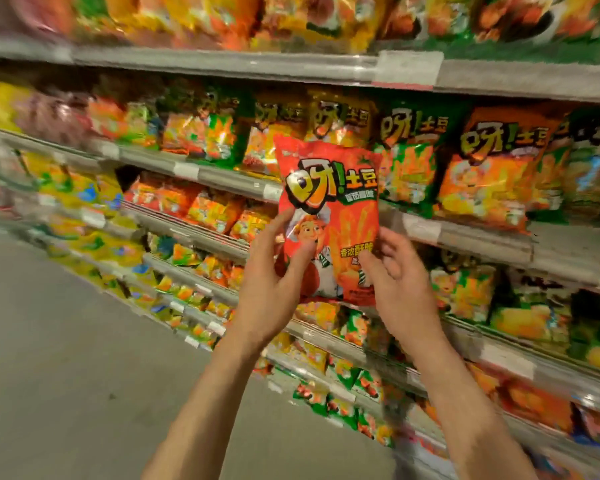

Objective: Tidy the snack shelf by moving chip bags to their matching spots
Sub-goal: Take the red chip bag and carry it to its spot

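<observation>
Head cam | left hand (pixel 274 289) + right hand (pixel 400 282) both grip red chip bag (pixel 329 216) upright | shelves (pixel 482 233) behind stocked with chip bags, blurred

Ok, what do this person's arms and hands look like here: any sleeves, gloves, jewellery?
Both forearms are bare up to the frame's bottom edge; no sleeves show. The left hand and right hand wear no gloves, and no rings, watch or wristbands are visible. Nails look short and unpainted.

Aisle floor and price tags

Grey floor (pixel 59 358) fills the lower left of the frame; a white price tag (pixel 409 69) sits on a shelf edge at upper right, blurred and unreadable.
</observation>
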